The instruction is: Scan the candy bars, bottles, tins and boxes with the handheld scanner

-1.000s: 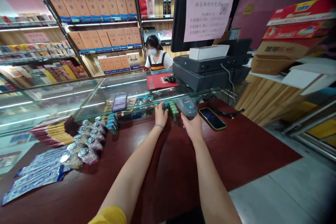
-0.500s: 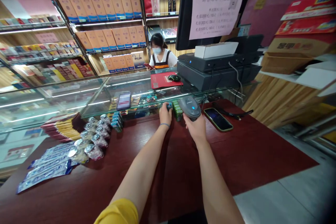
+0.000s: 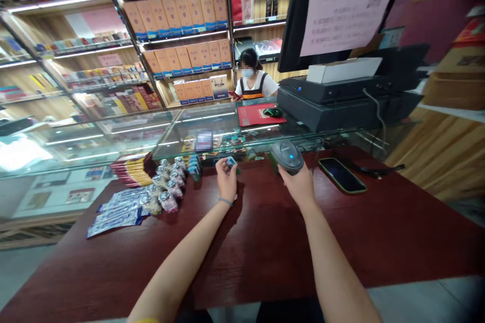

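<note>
My left hand point(image 3: 226, 181) is closed on a small blue-and-green pack point(image 3: 231, 161), held just above the dark red table point(image 3: 242, 242). A grey barcode scanner point(image 3: 287, 156) with a lit blue light is in my right hand point(image 3: 301, 187), its head pointing away from me. Green packs sit behind the scanner, mostly hidden by it. To the left of my left hand stands a short row of similar blue-green packs point(image 3: 194, 167). Beside them are two rows of silver-lidded jars point(image 3: 167, 201).
Blue-white sachets point(image 3: 116, 214) and a stack of maroon-and-gold packets point(image 3: 132, 170) lie at the left. A phone point(image 3: 343, 175) and black cable are to the right. Across the glass counter point(image 3: 220, 128) sits a masked person point(image 3: 257, 85), near a monitor point(image 3: 293, 30) and a mouse point(image 3: 272, 111).
My left hand has moved left, away from the green packs, carrying the small pack towards the row of blue-green ones. The scanner stays in my right hand. The view has turned left.
</note>
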{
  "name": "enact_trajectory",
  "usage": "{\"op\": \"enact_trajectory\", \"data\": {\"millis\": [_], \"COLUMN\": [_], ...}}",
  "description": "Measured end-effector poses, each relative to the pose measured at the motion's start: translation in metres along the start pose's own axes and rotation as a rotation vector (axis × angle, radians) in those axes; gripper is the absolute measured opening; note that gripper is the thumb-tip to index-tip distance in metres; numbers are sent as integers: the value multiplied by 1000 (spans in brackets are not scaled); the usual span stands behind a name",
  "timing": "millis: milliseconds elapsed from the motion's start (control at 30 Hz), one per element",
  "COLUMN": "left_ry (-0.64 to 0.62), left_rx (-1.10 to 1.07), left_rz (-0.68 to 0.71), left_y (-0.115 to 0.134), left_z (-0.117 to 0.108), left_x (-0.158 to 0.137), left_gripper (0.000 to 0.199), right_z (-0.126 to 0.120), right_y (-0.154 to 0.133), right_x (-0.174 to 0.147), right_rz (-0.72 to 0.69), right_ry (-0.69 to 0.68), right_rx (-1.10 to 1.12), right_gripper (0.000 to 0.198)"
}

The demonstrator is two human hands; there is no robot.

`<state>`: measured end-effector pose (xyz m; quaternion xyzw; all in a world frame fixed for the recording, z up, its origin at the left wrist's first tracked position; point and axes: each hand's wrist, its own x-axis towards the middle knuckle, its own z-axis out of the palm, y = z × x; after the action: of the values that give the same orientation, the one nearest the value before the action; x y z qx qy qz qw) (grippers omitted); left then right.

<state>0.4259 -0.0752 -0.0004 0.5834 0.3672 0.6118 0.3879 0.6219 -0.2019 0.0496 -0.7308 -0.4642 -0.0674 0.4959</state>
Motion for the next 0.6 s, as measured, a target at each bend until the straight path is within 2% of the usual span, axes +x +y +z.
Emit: {"op": "enact_trajectory", "data": {"millis": [167, 300, 433, 533, 600], "left_ry": [-51, -124, -196, -195, -185], "left_rx": [-23, -148, -299, -365, -374], "left_rz": [-74, -244, -443, -491, -499], "left_y": [16, 22, 24, 25, 24], "left_z": [-83, -130, -155, -162, -163], "left_x": [-7, -9, -8, -5, -4], "left_gripper": [47, 58, 59, 58, 56], "right_z": [8, 20, 28, 29, 28], "right_y": [-19, -33, -52, -68, -78], "right_x": [-10, -24, -41, -54, -61], "right_rz": [-43, -123, -206, -337, -467], "right_ry": [-40, -128, -341, -535, -610], "right_rx": [-17, -58, -72, -40, -72], "right_gripper": [49, 45, 37, 44, 50]}}
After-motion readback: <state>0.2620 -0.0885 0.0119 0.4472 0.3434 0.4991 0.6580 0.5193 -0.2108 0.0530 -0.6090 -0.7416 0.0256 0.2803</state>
